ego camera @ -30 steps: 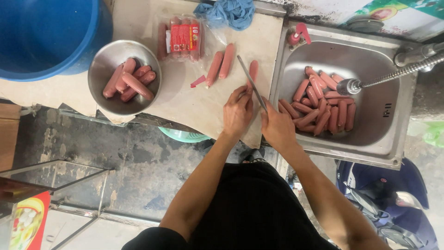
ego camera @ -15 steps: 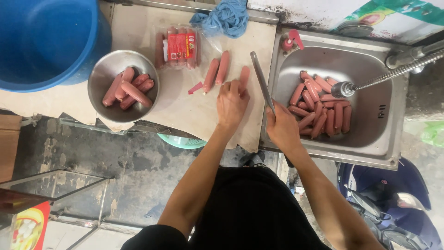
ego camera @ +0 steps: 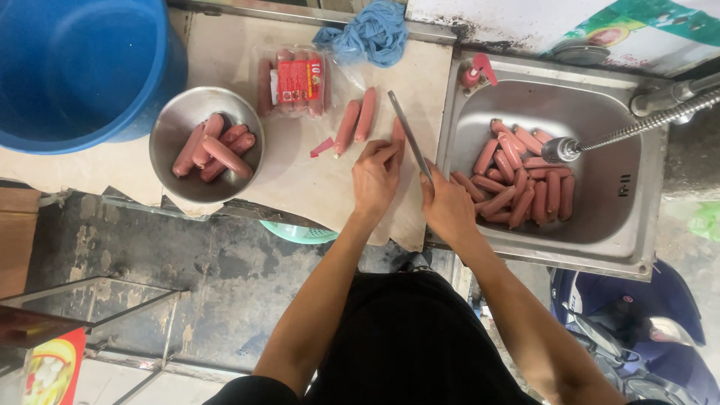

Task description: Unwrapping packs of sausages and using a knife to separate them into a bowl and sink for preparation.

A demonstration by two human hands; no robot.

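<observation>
The right hand point(ego camera: 448, 204) is closed around the handle of a knife point(ego camera: 409, 135), whose long blade slants up and away over the bench point(ego camera: 315, 191). The left hand point(ego camera: 377, 176) presses down on a sausage point(ego camera: 397, 133) just beside the blade, fingers curled over it. Two more loose sausages point(ego camera: 356, 124) lie just left, near a small pink scrap point(ego camera: 322, 147). Further left sit a sealed sausage packet point(ego camera: 294, 81) and a metal bowl point(ego camera: 174, 124) of peeled sausages. To the right, a steel sink point(ego camera: 622, 187) holds many sausages.
</observation>
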